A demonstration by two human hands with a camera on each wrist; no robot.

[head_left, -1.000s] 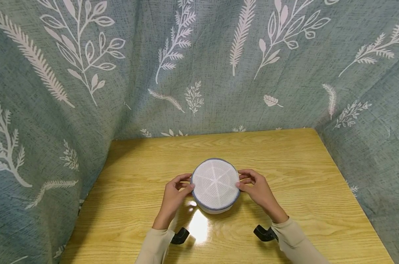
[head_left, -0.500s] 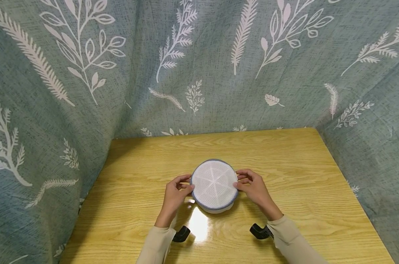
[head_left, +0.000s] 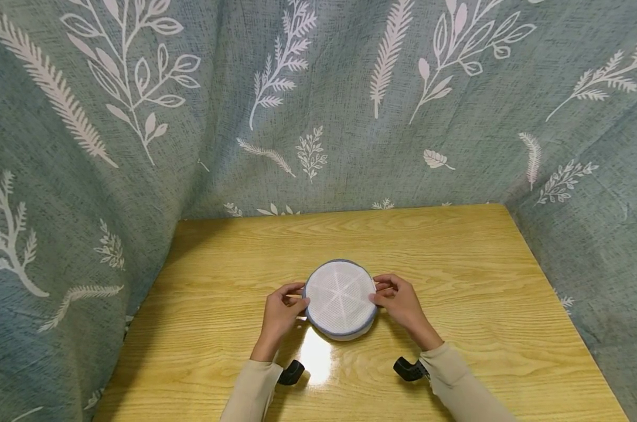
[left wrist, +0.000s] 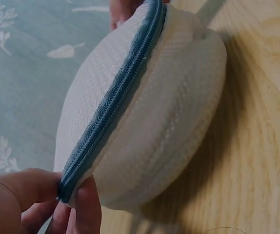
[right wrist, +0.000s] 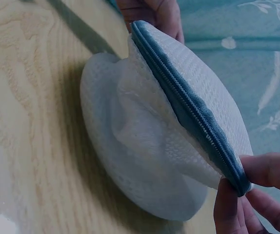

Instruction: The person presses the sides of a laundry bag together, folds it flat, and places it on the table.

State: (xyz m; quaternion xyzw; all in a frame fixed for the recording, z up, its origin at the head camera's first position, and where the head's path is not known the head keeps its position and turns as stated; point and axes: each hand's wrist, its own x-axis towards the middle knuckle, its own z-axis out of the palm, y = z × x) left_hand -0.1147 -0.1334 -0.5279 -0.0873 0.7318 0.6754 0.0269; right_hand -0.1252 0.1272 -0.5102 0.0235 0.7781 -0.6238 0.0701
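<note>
A round white mesh laundry bag (head_left: 340, 296) with a blue zipper rim stands on the wooden table between both hands. My left hand (head_left: 282, 310) pinches the rim at its left side, thumb on top. On the opposite side, my right hand (head_left: 401, 302) pinches the same rim between thumb and fingers. The left wrist view shows the closed blue zipper (left wrist: 113, 105) running along the top edge, with the soft white side wall below it. In the right wrist view the mesh side wall (right wrist: 140, 131) looks creased and sunken, its base on the table.
The wooden table (head_left: 471, 252) extends around the bag. Blue-grey curtains (head_left: 350, 117) with white leaf prints hang behind it and at both sides. Black wrist-mounted devices, a left one (head_left: 291, 373) and a right one (head_left: 410, 369), sit by the sleeves.
My right hand has shifted slightly left, closer to my left hand. The bag's top has moved slightly left and down in view. Both hands keep their pinch on the rim.
</note>
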